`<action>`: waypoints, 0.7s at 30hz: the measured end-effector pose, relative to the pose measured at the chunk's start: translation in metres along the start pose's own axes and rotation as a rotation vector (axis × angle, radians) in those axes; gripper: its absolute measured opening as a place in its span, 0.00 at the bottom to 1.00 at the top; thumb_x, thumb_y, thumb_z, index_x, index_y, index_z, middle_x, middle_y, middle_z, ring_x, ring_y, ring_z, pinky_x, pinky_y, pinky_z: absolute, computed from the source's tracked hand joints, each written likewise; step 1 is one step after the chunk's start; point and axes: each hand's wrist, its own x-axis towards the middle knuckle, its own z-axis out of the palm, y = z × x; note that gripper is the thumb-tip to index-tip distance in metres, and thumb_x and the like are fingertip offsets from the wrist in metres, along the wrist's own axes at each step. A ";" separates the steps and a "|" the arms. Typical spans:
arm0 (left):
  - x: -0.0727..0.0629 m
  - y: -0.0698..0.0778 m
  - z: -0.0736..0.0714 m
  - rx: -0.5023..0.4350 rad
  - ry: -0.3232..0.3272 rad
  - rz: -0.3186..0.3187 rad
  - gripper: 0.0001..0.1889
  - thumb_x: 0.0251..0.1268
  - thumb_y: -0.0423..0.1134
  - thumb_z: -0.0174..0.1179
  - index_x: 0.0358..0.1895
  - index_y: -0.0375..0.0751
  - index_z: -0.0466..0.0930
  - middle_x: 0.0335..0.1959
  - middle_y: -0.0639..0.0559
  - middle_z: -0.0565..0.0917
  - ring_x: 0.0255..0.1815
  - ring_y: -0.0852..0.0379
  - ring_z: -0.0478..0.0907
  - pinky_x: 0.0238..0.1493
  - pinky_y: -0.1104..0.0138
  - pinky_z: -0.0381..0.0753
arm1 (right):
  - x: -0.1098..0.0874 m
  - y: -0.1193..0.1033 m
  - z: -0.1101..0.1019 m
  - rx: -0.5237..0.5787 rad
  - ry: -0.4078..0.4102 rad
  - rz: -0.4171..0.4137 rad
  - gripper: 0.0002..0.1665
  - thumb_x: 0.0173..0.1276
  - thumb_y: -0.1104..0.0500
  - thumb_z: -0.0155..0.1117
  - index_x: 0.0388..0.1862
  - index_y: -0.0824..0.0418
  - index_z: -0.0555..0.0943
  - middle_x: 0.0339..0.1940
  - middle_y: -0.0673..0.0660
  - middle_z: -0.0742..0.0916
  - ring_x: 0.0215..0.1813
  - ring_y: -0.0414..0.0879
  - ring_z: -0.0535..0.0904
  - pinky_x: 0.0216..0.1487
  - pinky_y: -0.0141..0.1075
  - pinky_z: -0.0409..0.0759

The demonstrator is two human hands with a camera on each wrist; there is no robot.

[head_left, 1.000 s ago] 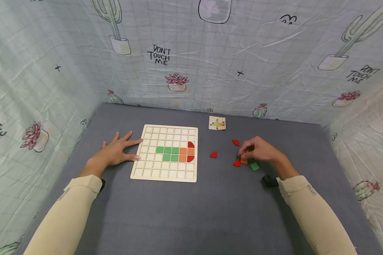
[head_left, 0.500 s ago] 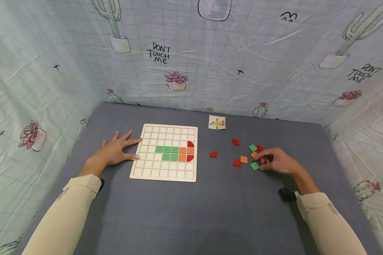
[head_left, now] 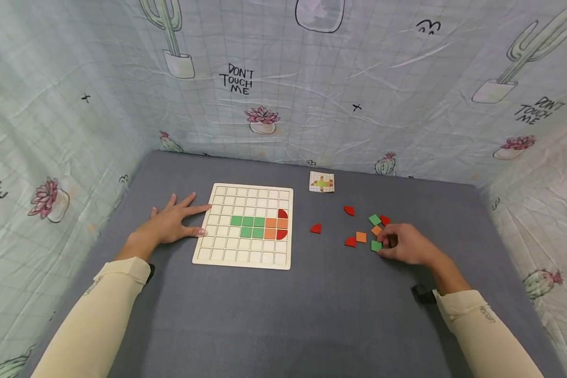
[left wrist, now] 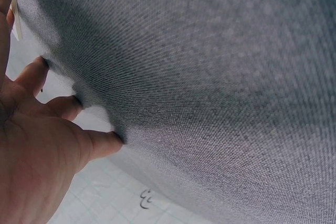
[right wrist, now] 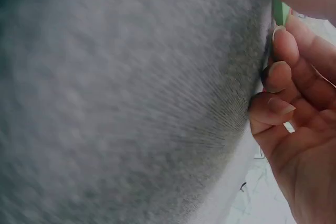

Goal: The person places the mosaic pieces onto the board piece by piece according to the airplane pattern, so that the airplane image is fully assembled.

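Observation:
A cream grid board (head_left: 217, 249) bears green and orange square tiles and two red quarter-circle tiles toward its right side. My left hand (head_left: 170, 223) lies spread at the board's left edge, thumb and index finger touching it; in the left wrist view the other fingertips press on the grey cloth. At the right, my right hand (head_left: 406, 244) pinches a green square tile (head_left: 376, 245) between thumb and finger, low at the table. The right wrist view shows this green tile (right wrist: 280, 10) edge-on at the thumb tip, the other fingers curled.
Loose tiles lie around the right hand: orange squares (head_left: 361, 237), another green square (head_left: 375, 220) and several red quarter circles (head_left: 349, 210). A small pattern card (head_left: 322, 181) lies behind the board's right corner. Printed cloth walls (head_left: 302, 79) enclose the table (head_left: 264, 315).
My right hand has moved right and toward me from the orange tile, uncovering several tiles, and now pinches the green square, which has turned slightly. My left hand stays put.

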 end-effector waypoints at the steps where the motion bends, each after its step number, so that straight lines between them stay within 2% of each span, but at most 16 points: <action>1: 0.000 0.000 0.000 -0.001 0.000 0.003 0.46 0.64 0.69 0.65 0.83 0.64 0.59 0.89 0.40 0.41 0.84 0.20 0.29 0.68 0.16 0.33 | -0.001 0.000 0.001 -0.018 0.006 -0.008 0.10 0.59 0.64 0.80 0.36 0.58 0.86 0.29 0.49 0.82 0.32 0.34 0.72 0.34 0.31 0.75; 7: 0.001 0.000 0.001 0.003 0.000 -0.003 0.45 0.65 0.68 0.65 0.83 0.64 0.59 0.89 0.41 0.41 0.84 0.21 0.29 0.68 0.16 0.33 | 0.000 -0.007 0.004 -0.079 0.022 -0.077 0.10 0.59 0.64 0.79 0.36 0.57 0.85 0.31 0.48 0.84 0.33 0.34 0.75 0.36 0.32 0.78; 11: 0.002 0.000 0.001 0.003 -0.004 -0.004 0.46 0.65 0.68 0.65 0.83 0.64 0.59 0.89 0.41 0.41 0.84 0.21 0.29 0.68 0.16 0.34 | 0.001 -0.014 0.003 -0.087 0.021 -0.071 0.10 0.59 0.63 0.80 0.36 0.58 0.86 0.32 0.48 0.87 0.33 0.33 0.78 0.37 0.33 0.81; 15: 0.002 0.001 0.001 0.001 -0.006 -0.005 0.45 0.65 0.68 0.65 0.83 0.64 0.58 0.89 0.40 0.41 0.84 0.21 0.29 0.68 0.16 0.34 | 0.003 -0.021 0.002 -0.056 0.017 -0.044 0.09 0.60 0.64 0.79 0.38 0.60 0.87 0.30 0.47 0.88 0.32 0.31 0.80 0.36 0.32 0.82; 21: 0.002 0.002 0.001 0.005 -0.003 -0.007 0.46 0.64 0.69 0.64 0.83 0.64 0.59 0.89 0.41 0.41 0.84 0.21 0.29 0.68 0.16 0.34 | 0.007 -0.033 0.003 -0.002 0.028 -0.066 0.09 0.60 0.65 0.78 0.39 0.61 0.88 0.27 0.46 0.86 0.30 0.31 0.79 0.36 0.31 0.82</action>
